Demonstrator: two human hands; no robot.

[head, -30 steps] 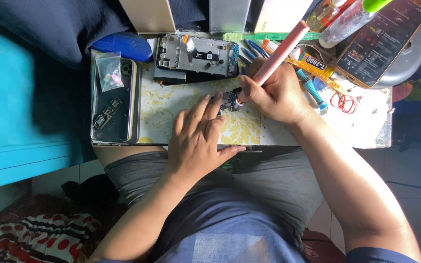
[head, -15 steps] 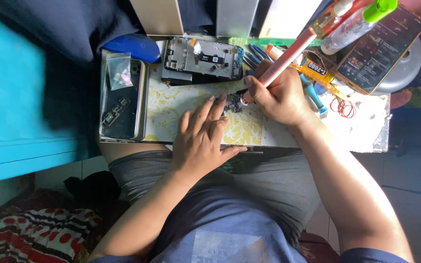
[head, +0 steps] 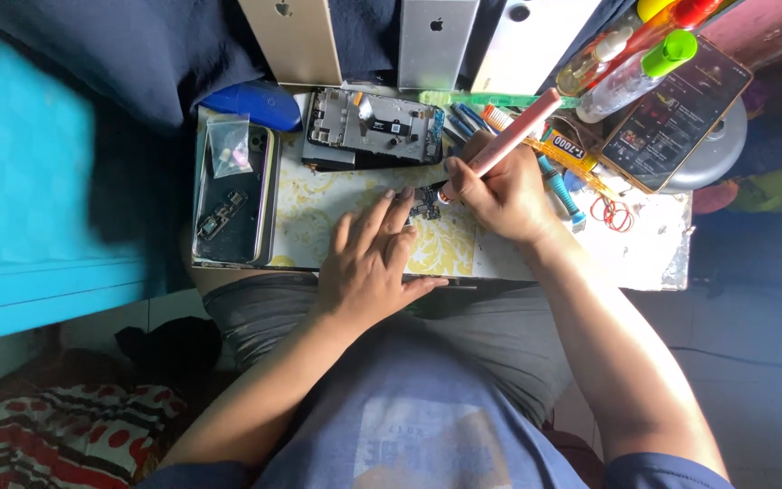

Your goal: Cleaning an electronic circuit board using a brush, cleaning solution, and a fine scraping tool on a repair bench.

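Note:
My left hand [head: 368, 254] lies flat on a yellow-patterned work mat [head: 305, 217], fingers spread, its fingertips pressing on a small dark circuit board [head: 425, 205]. My right hand [head: 500, 192] grips a pink pen-shaped tool [head: 510, 138], whose tip touches that board. Just beyond the board lies an opened phone frame [head: 368, 129] with its inner parts showing.
A phone body [head: 228, 195] with a small plastic bag on it lies at the mat's left. Bottles [head: 631, 50], a dark tablet [head: 676, 113], screwdrivers [head: 561, 186] and rubber bands [head: 613, 215] crowd the right. Phone backs [head: 436, 41] lean behind. A turquoise cabinet [head: 38, 181] stands left.
The view has shifted a little. Both hands stay on the small board, with the pink tool's tip still at it.

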